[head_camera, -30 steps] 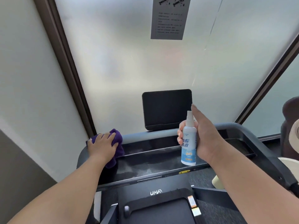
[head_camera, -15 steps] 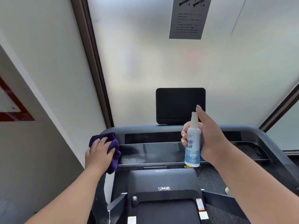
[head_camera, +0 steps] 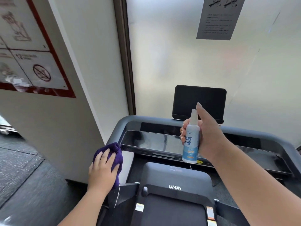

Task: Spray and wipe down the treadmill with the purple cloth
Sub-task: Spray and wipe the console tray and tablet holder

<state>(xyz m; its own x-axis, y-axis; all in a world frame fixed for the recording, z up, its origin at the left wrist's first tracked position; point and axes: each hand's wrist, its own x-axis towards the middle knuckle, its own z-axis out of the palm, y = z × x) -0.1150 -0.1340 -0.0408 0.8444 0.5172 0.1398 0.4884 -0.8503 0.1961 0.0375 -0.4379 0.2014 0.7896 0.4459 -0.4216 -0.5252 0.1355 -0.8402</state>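
Right hand [head_camera: 210, 136] grips the spray bottle [head_camera: 190, 139] upright over the treadmill [head_camera: 203, 178] console, long axis vertical, nozzle up top facing away. Left hand [head_camera: 102, 172] presses the purple cloth [head_camera: 112, 152] flat-fingered onto the console's left corner.

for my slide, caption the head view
Left hand presses cloth on treadmill; right hand holds bottle.

Wall [head_camera: 78, 111] crowds the treadmill's [head_camera: 175, 176] left side.
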